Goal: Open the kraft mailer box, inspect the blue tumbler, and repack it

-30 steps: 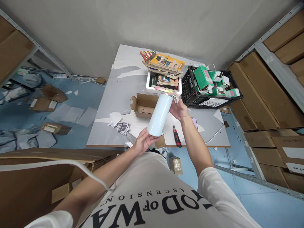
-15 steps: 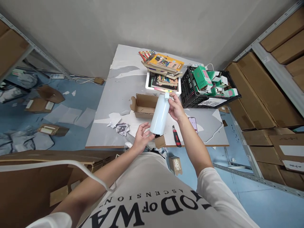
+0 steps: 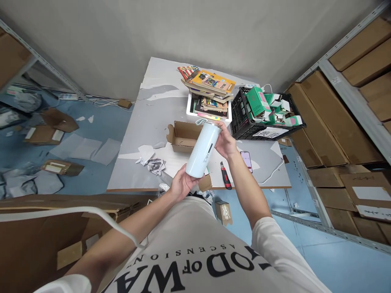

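A pale blue bottle (image 3: 202,149) with dark lettering on its side is held tilted above the table's front part. My right hand (image 3: 225,140) grips its upper end near the cap and a light strap loop (image 3: 200,121). My left hand (image 3: 182,184) cups the bottom end, its fingers partly hidden beneath the bottle. Just behind and left of the bottle stands an open cardboard box (image 3: 183,142). A red and black box cutter (image 3: 225,176) lies on the table to the right, with a phone (image 3: 246,161) beyond it.
A white bin (image 3: 188,108) heaped with books (image 3: 214,83) stands behind the bottle. Beside it is a black crate (image 3: 241,122) with green boxes (image 3: 258,101). Crumpled paper (image 3: 156,166) lies on the table (image 3: 128,175). Shelves with cartons (image 3: 332,118) rise on the right.
The bottle has been turned about its length, so the lettering now faces me. My left hand has come up under its base. The view has shifted slightly.
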Available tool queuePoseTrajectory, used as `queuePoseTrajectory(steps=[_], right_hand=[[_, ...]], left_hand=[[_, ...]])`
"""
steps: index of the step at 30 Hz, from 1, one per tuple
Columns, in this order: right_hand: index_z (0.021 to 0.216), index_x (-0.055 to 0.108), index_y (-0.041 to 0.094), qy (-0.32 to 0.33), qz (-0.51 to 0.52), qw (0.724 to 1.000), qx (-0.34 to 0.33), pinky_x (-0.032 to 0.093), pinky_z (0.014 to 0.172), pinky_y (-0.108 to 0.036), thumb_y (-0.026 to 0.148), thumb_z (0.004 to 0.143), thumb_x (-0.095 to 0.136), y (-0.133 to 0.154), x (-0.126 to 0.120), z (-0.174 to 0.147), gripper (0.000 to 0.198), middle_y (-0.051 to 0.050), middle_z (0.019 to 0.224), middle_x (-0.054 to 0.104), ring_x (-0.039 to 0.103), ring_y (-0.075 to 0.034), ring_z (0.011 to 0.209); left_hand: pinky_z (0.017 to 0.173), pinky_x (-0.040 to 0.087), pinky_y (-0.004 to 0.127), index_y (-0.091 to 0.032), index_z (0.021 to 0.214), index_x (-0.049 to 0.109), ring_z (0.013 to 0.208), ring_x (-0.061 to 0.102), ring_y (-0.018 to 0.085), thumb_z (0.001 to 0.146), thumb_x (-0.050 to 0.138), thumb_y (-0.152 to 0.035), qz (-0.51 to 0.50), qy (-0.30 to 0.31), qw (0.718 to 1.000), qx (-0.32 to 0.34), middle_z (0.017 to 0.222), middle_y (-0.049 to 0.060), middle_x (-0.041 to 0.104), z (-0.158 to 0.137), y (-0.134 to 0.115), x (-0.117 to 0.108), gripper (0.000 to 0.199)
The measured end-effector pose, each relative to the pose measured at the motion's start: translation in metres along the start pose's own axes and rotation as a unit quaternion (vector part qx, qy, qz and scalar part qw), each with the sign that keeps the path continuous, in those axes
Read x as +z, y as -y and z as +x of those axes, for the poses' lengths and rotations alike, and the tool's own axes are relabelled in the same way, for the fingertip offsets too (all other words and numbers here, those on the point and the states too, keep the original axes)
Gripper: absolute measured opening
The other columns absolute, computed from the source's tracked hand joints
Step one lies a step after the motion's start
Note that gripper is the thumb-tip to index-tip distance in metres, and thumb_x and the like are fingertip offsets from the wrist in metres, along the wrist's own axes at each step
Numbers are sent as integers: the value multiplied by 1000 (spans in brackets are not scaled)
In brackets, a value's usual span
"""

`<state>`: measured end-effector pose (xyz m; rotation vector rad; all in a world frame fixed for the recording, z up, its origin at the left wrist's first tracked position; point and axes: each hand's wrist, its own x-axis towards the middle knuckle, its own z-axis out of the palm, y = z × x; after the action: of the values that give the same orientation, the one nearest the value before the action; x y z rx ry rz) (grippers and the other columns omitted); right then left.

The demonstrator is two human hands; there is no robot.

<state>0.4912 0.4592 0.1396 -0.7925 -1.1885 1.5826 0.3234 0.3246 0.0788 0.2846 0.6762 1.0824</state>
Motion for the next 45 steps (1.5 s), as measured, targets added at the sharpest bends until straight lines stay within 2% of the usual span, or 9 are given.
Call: queuePoseTrajectory(steps=[6, 9, 12, 15, 19, 22, 30, 35, 45], right_hand=[[106, 44, 33, -46, 7, 998, 42, 51, 64, -31, 62, 66, 71, -12, 6, 0, 57, 2, 96, 62, 60, -18, 77], [107, 44, 33, -56, 7, 998, 34, 51, 59, -28, 61, 68, 71, -14, 5, 2, 55, 2, 97, 62, 60, -17, 76], [107, 44, 34, -61, -11, 998, 27, 51, 59, -29, 61, 69, 69, -12, 5, 1, 53, 2, 100, 62, 61, -18, 79], [108, 46, 34, -59, -26, 998, 11, 52, 66, -32, 61, 66, 72, -9, 6, -5, 57, 0, 109, 61, 61, -20, 88], [105, 52, 31, -33, -2, 999, -17, 51, 79, -37, 69, 60, 71, -5, 4, -16, 62, -3, 125, 57, 56, -25, 109], [101, 53, 31, -36, 3, 999, -12, 47, 87, -40, 66, 62, 72, -4, 0, -21, 56, -3, 130, 55, 51, -26, 119], [88, 56, 27, -50, -45, 997, -31, 39, 100, -45, 65, 58, 75, -3, -8, -20, 52, -4, 136, 51, 47, -26, 127], [92, 52, 29, -17, -9, 1000, -7, 45, 92, -44, 59, 61, 77, -5, -6, -21, 50, -4, 128, 58, 52, -26, 122], [99, 49, 31, -39, -25, 999, 19, 50, 77, -35, 55, 57, 80, -21, -10, -24, 58, -2, 119, 60, 59, -23, 105]], left_hand=[[90, 50, 41, -12, 117, 55, 93, 69, 26, 84, 51, -51, -21, -9, 998, -58, 104, 15, 70, 0, 4, -2, 51], [91, 50, 45, -17, 116, 54, 97, 67, 26, 80, 61, -54, -11, -25, 999, -22, 110, 12, 68, 1, 4, -6, 52], [93, 50, 47, -24, 110, 51, 100, 65, 23, 68, 78, -42, 17, -37, 998, 39, 111, 5, 66, 1, 4, -9, 54], [94, 49, 48, -24, 104, 50, 100, 65, 22, 65, 82, -32, 39, -49, 996, 56, 105, 2, 67, 0, 4, -11, 52], [91, 51, 47, -21, 103, 52, 96, 67, 24, 74, 72, -46, 10, -41, 999, 32, 108, 6, 67, -3, 6, -13, 43], [89, 52, 45, -19, 105, 54, 97, 67, 25, 77, 68, -49, 5, -33, 999, 9, 113, 9, 67, -5, 10, -15, 43], [86, 53, 40, -15, 119, 56, 92, 69, 24, 84, 57, -55, -13, -51, 998, -33, 117, 13, 66, -4, 15, -20, 53], [86, 53, 40, -16, 123, 56, 90, 69, 23, 86, 54, -55, -19, -47, 998, -44, 117, 13, 67, -2, 15, -23, 54], [79, 55, 36, -13, 121, 58, 84, 70, 22, 88, 47, -60, -4, -58, 995, -84, 103, 14, 71, -4, 12, -27, 59]])
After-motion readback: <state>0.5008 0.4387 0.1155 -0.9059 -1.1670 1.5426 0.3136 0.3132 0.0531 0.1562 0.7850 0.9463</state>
